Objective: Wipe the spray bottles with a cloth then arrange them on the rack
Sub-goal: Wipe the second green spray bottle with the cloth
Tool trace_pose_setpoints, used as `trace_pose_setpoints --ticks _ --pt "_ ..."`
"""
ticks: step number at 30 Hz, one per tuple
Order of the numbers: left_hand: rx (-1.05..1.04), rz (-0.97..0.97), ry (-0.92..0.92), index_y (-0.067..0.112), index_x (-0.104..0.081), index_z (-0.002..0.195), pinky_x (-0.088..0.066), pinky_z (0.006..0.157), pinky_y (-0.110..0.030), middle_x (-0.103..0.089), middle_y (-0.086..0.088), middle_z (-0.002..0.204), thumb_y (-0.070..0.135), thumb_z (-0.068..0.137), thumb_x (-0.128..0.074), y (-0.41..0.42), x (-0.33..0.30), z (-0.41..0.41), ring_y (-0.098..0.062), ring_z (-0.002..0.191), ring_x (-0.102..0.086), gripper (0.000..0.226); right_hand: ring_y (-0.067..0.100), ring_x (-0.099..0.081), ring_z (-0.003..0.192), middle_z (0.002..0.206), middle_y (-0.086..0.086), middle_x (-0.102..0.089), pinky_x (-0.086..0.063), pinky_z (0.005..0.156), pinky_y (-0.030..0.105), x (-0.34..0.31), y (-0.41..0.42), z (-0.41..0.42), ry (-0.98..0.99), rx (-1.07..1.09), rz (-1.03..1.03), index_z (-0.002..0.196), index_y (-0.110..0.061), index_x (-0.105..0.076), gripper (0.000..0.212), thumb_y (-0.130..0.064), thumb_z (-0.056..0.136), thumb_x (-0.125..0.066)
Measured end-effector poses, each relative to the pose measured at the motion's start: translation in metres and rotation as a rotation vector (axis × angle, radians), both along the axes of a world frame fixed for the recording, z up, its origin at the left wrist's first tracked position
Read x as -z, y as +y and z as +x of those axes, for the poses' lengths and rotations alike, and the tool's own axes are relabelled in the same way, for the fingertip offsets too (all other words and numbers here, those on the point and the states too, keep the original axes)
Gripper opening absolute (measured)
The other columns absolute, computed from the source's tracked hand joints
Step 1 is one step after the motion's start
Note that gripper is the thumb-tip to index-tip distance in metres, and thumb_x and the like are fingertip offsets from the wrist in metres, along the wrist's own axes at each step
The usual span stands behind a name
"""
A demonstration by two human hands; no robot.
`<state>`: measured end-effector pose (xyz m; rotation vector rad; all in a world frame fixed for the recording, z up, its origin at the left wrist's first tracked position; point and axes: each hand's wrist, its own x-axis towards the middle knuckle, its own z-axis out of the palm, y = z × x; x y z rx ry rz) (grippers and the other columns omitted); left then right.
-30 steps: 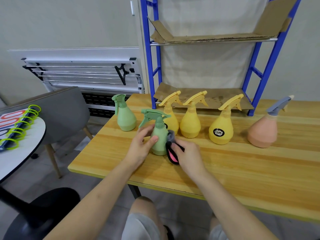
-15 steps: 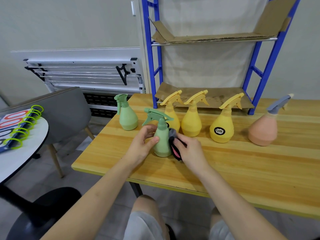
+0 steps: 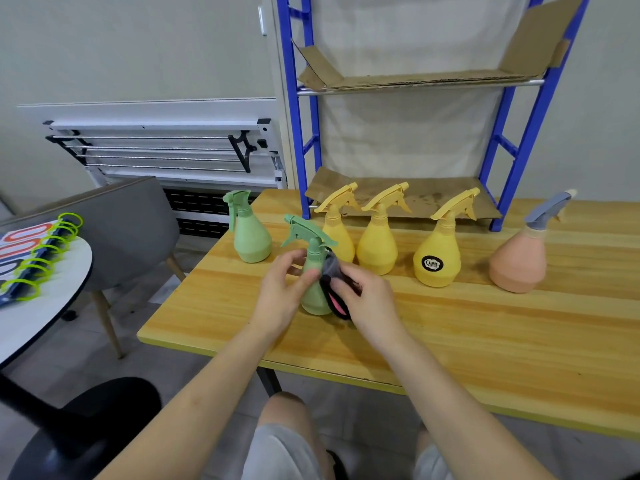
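A green spray bottle (image 3: 313, 271) stands upright on the wooden table (image 3: 450, 341). My left hand (image 3: 282, 292) grips its body from the left. My right hand (image 3: 369, 299) holds a dark cloth with a pink patch (image 3: 334, 299) against the bottle's right side. Behind it stand a second green bottle (image 3: 250, 233), three yellow bottles (image 3: 337, 226) (image 3: 379, 237) (image 3: 438, 254) and a pink bottle with a grey trigger (image 3: 519, 261). The blue rack (image 3: 408, 98) rises at the table's back, its shelves lined with cardboard.
A grey chair (image 3: 121, 230) stands left of the table. A round white table (image 3: 38, 299) at far left carries green rings. A folded white drying rack (image 3: 166, 150) leans on the wall. My knees show under the table's front edge.
The cloth has slid up the green bottle's right side toward its neck. My left hand keeps its hold, and the view has shifted slightly.
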<state>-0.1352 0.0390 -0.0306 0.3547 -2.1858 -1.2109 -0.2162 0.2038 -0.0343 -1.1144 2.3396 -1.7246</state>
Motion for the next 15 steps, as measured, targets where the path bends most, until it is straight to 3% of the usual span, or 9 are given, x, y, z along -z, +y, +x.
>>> trace_pose_setpoints --ticks 3,5,8,10,12,15 --pt "0.021 0.049 -0.005 0.023 -0.059 0.13 -0.051 0.089 -0.014 -0.065 0.015 0.123 0.026 0.1 -0.066 -0.004 -0.002 0.003 0.003 0.109 -0.061 0.032 0.009 -0.068 0.094 0.101 -0.011 -0.077 -0.049 0.081 0.025 0.019 0.012 -0.003 0.124 0.018 0.162 0.106 -0.023 -0.079 0.014 -0.018 0.094 -0.076" --pt "0.044 0.036 -0.019 0.021 -0.058 0.132 -0.05 0.092 -0.014 -0.066 0.012 0.126 0.023 0.101 -0.065 -0.009 -0.005 0.004 0.003 0.111 -0.062 0.032 0.01 -0.068 0.092 0.102 -0.009 -0.078 -0.051 0.081 0.027 0.012 0.014 -0.003 0.087 0.017 0.187 0.11 -0.025 -0.079 0.019 -0.018 0.094 -0.076" --pt "0.065 0.045 -0.028 0.02 -0.059 0.132 -0.051 0.099 -0.023 -0.068 0.01 0.127 0.022 0.101 -0.064 -0.014 -0.007 0.006 -0.001 0.115 -0.062 0.032 0.013 -0.069 0.092 0.104 -0.007 -0.079 -0.054 0.085 0.031 -0.003 0.01 -0.001 0.055 0.057 0.095 0.121 -0.027 -0.078 0.027 -0.018 0.096 -0.073" --pt "0.048 0.05 -0.015 0.021 -0.062 0.13 -0.05 0.101 -0.028 -0.069 0.011 0.125 0.025 0.101 -0.064 -0.011 -0.007 0.007 -0.004 0.117 -0.062 0.029 0.007 -0.069 0.095 0.107 -0.011 -0.078 -0.053 0.084 0.023 -0.011 0.003 0.0 0.063 0.059 0.008 0.124 -0.028 -0.077 0.029 -0.017 0.098 -0.07" --pt "0.018 0.042 0.014 0.02 -0.066 0.124 -0.051 0.099 -0.03 -0.071 0.009 0.119 0.027 0.099 -0.067 -0.009 -0.008 0.004 -0.008 0.113 -0.064 0.026 -0.001 -0.066 0.11 0.123 -0.013 -0.075 -0.049 0.093 0.012 -0.016 -0.005 0.002 0.038 0.0 -0.061 0.132 -0.026 -0.073 0.035 -0.016 0.099 -0.069" --pt "0.006 0.021 0.015 0.019 -0.067 0.119 -0.053 0.097 -0.03 -0.072 0.006 0.113 0.025 0.098 -0.069 -0.01 -0.01 -0.001 -0.011 0.107 -0.065 0.022 -0.002 -0.066 0.115 0.126 -0.014 -0.073 -0.052 0.1 0.018 -0.009 -0.011 0.004 -0.052 -0.002 -0.069 0.136 -0.025 -0.07 0.036 -0.02 0.099 -0.07"
